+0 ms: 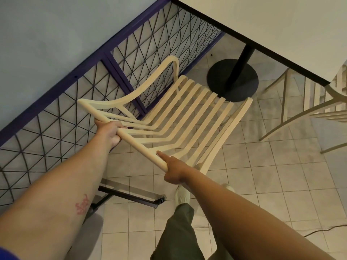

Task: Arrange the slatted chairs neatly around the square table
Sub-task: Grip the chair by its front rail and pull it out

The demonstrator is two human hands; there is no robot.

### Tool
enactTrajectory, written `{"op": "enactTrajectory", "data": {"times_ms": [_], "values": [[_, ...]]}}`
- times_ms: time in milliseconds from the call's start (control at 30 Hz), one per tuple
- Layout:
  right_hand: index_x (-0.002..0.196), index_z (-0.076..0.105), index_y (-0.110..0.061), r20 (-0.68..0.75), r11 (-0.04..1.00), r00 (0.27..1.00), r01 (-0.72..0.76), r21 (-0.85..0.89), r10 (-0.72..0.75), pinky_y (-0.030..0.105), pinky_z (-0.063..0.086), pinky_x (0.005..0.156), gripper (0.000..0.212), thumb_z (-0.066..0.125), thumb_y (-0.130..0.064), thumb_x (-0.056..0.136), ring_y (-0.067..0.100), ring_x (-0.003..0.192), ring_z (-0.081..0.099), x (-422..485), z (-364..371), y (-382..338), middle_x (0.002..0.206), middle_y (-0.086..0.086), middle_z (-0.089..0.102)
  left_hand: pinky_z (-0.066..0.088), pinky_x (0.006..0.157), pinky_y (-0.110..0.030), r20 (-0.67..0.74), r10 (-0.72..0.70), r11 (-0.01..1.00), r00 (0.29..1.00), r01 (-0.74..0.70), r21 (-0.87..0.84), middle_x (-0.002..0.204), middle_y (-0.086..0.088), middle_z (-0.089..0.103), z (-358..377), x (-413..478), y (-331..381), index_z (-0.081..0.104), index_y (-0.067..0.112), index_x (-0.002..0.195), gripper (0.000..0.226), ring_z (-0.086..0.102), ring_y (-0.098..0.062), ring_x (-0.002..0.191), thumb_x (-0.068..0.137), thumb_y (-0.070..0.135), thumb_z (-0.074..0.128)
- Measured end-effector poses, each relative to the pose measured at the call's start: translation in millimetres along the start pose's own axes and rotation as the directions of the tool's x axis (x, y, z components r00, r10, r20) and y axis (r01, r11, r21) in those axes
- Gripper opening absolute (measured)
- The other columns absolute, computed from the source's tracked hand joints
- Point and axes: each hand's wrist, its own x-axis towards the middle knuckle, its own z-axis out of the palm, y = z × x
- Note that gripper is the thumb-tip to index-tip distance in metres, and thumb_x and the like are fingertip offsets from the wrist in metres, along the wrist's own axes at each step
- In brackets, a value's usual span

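A trouser leg [178,231] and a pale shoe [181,194] are seen at 6 o'clock on the tiled floor [262,175]. A black bar [131,197] lies low at 7 o'clock, just left of the shoe. Both forearms are stretched forward from the bottom corners.

The rail [139,145] at the top of the chair [187,117] back is held by both hands. The left hand [109,133] is wrapped round it at 9 o'clock of centre, partway along. The right hand [173,172] is closed round its near end, just below centre, with the forefinger laid straight along the wood.

The chair is found at the middle of the view, its slats running from the rail toward 1 o'clock and its looped armrest toward 11 o'clock. It cannot be told whether its legs are touching the floor.

A purple-framed wire fence [122,79] is seen just beyond the chair, from 8 to 12 o'clock. The round black base [232,79] is placed at 1 o'clock, just past the seat front. The white table [272,21] fills the 1 to 2 o'clock corner. A second chair [284,96] is partly seen at 3 o'clock, tucked against the table edge.
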Motion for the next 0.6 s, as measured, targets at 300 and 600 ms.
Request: {"op": "enactTrajectory", "data": {"times_ms": [300, 600], "values": [[0.153, 0.008, -0.042, 0.013, 1.000, 1.000, 0.010, 0.019, -0.010, 0.039, 0.044, 0.089, 0.095, 0.066, -0.015, 0.082, 0.027, 0.105, 0.051, 1, -3, -1, 0.127, 0.009, 0.047, 0.051, 0.088, -0.069, -0.003, 0.003, 1.000, 1.000, -0.003, 0.006, 0.132, -0.014, 0.049, -3, -4, 3, 0.030, 0.036, 0.141, 0.091, 0.056, -0.039, 0.119, 0.079, -0.027, 0.051], [0.151, 0.008, -0.049, 0.010, 0.997, 0.998, 0.058, 0.043, -0.059, 0.042, 0.042, 0.095, 0.097, 0.064, -0.007, 0.082, 0.027, 0.105, 0.050, -9, -6, 5, 0.119, 0.006, 0.044, 0.054, 0.065, -0.071, -0.032, -0.022, 0.999, 0.999, 0.021, -0.030, 0.137, -0.015, 0.041, 6, -7, -7, 0.032, 0.035, 0.144, 0.094, 0.049, -0.044, 0.117, 0.077, -0.030, 0.043]]}}
